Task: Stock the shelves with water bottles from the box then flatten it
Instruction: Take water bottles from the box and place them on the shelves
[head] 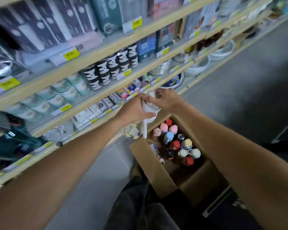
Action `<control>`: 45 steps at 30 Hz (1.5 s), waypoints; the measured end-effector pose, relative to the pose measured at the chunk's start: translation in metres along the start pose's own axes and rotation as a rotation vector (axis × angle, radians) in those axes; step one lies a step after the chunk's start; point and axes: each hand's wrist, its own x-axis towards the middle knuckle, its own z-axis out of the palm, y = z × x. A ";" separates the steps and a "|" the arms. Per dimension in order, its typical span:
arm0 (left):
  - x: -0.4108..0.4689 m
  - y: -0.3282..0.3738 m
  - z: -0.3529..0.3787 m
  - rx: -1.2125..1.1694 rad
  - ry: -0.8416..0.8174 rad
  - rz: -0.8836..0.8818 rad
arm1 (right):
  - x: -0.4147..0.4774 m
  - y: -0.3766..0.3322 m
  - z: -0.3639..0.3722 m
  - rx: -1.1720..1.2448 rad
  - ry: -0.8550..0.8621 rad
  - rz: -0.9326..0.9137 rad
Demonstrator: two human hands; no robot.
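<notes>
A pale water bottle (150, 108) with a white strap hanging from it is held up in front of the shelves (96, 95), above the box. My left hand (134, 110) grips its body from the left. My right hand (165, 100) holds its top from the right, fingers curled on the lid. Below them an open cardboard box (154, 165) stands on the floor. Inside are several bottles (176, 143) with pink, blue, red, yellow and white caps, standing upright.
Wooden shelf rows with yellow price tags run diagonally to the upper right, packed with boxed goods and black-and-white cups (106, 72). Grey tiled floor (239, 97) lies to the right. My dark trouser leg (140, 209) is beside the box's near flap.
</notes>
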 end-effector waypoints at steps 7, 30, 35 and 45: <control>-0.079 0.006 -0.124 -0.326 0.339 -0.106 | -0.010 -0.142 -0.032 0.183 -0.091 -0.244; -0.458 -0.030 -0.503 -0.472 1.186 -0.056 | -0.185 -0.637 0.030 0.152 -0.359 -1.001; -0.528 -0.035 -0.568 -0.487 1.359 -0.007 | -0.230 -0.725 0.047 0.120 -0.309 -1.102; -0.588 0.002 -0.671 -0.485 1.488 0.169 | -0.270 -0.837 0.017 0.073 0.141 -1.297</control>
